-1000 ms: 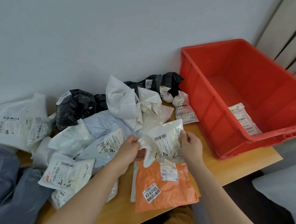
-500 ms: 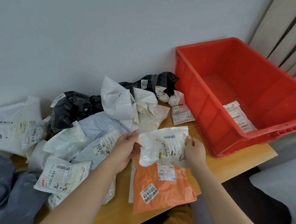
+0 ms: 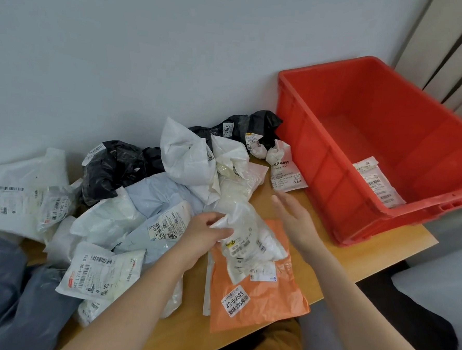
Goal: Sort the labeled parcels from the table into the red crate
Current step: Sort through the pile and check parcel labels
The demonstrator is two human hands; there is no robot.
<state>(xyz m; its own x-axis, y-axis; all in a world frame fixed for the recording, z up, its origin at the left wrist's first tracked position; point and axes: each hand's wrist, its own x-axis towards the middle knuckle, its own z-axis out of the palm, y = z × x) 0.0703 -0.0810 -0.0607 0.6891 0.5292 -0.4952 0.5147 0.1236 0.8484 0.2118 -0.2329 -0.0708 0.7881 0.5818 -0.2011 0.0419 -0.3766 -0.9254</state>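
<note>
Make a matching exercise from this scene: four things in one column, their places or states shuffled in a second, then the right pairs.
Things:
1. orange parcel
2. left hand
3. right hand
4. red crate

States:
A. open, holding nothing
B. holds one labeled parcel inside
C. grips a white parcel
D. flat at the table's near edge

Pairs: 1-D, 2-C, 3-A, 4-B

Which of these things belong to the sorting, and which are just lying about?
Job: red crate, parcel already in it, white parcel gripped by the left hand, orange parcel, open right hand.
Lying about: grey bags at the left, curtain.
</note>
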